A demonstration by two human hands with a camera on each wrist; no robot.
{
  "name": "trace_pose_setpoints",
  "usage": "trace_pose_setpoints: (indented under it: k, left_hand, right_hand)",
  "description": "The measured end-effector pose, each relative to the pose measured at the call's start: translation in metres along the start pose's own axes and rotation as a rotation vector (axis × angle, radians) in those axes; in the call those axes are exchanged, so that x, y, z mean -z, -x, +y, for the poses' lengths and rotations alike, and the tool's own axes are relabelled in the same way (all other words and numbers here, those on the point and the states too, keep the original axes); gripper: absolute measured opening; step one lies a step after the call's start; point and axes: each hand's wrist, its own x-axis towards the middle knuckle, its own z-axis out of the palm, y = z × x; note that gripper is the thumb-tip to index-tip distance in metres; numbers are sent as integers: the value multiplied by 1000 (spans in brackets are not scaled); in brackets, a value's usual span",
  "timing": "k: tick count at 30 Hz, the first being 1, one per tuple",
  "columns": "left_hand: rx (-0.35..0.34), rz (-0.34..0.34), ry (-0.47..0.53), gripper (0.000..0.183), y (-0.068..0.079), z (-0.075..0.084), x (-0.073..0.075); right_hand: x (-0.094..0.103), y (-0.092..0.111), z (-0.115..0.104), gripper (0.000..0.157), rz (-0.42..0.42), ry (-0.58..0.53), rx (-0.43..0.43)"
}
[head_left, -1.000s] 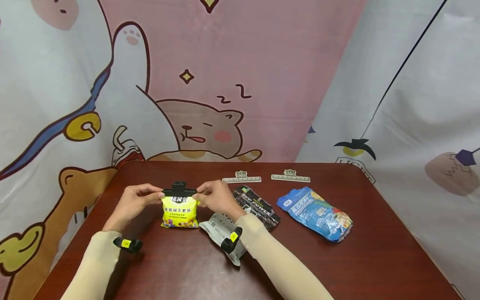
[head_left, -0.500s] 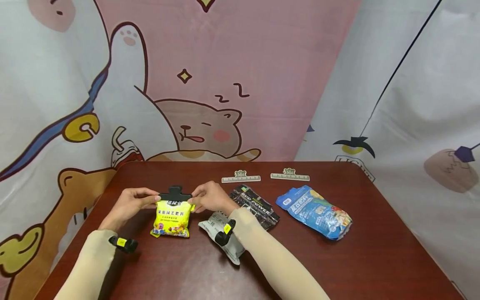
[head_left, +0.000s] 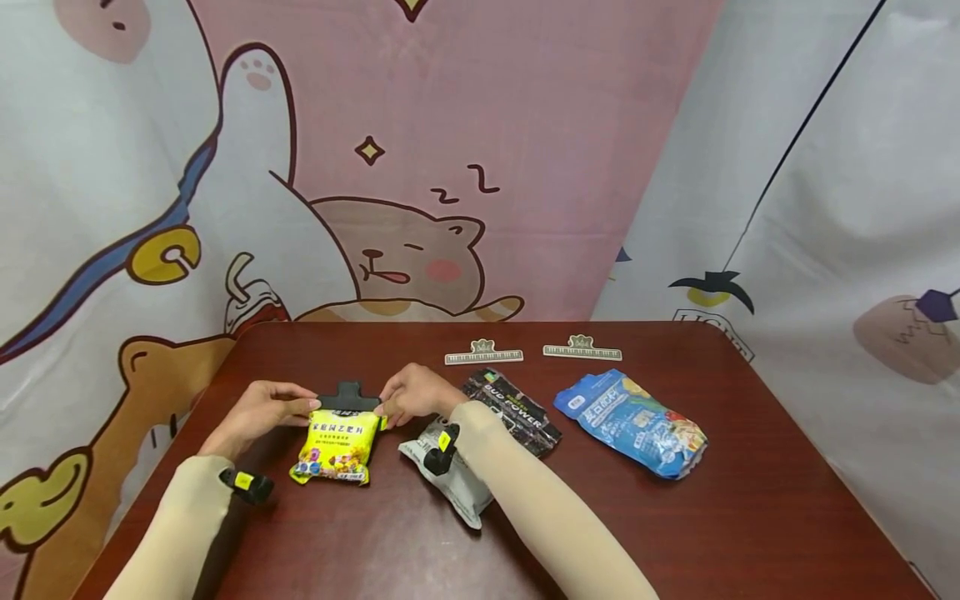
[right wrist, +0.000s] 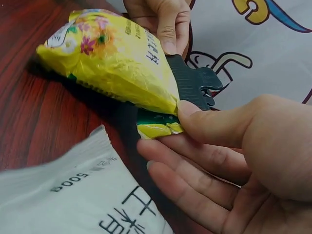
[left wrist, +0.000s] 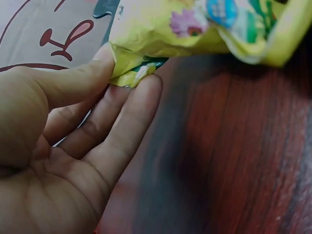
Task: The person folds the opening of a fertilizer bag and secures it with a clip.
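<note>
A yellow fertilizer bag (head_left: 337, 450) with printed flowers lies left of the table's middle in the head view, tilted toward the viewer. Across its top edge sits a black bag clip (head_left: 348, 400), handle pointing away. My left hand (head_left: 262, 414) pinches the bag's upper left corner beside the clip. At the opposite corner, my right hand (head_left: 416, 395) pinches the bag between thumb and fingers. The right wrist view shows the folded yellow edge under the clip (right wrist: 192, 85), with the right thumb on top and fingers beneath. In the left wrist view the clip is mostly cut off.
A white-grey bag (head_left: 457, 492) lies right of the yellow one, partly under the right forearm. Behind it is a black "Bud Power" pouch (head_left: 517, 408). A blue pouch (head_left: 637, 425) lies further right. Two piano-keyboard clips (head_left: 483, 354) rest at the table's back.
The yellow bag, clipped at its top, has moved down and slightly left toward the viewer, and its lower end has swung nearer. Both hands moved with it. Other bags stayed put.
</note>
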Motion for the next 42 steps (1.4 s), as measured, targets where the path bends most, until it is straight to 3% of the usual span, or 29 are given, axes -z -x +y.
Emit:
trace_pose_setpoints:
  k: [6, 18, 23, 30, 37, 42]
  left_hand:
    - [13, -12, -16, 40, -5, -2, -3]
    - [98, -26, -18, 39, -7, 2, -4]
    - [97, -37, -32, 37, -5, 4, -5]
    - [84, -13, -142, 35, -3, 9, -8]
    - [67, 37, -167, 48, 4, 14, -5]
    - [62, 63, -183, 63, 7, 18, -3]
  right_hand:
    - [-1, -5, 4, 11, -22, -15, -61]
    - [-4, -7, 5, 17, 59, 34, -97]
    - [-3, -7, 3, 16, 69, 114, -75]
    - [4, 0, 0, 12, 96, 252, -44]
    - [12, 13, -4, 31, 159, 437, 10]
    - [18, 27, -7, 38, 183, 426, 49]
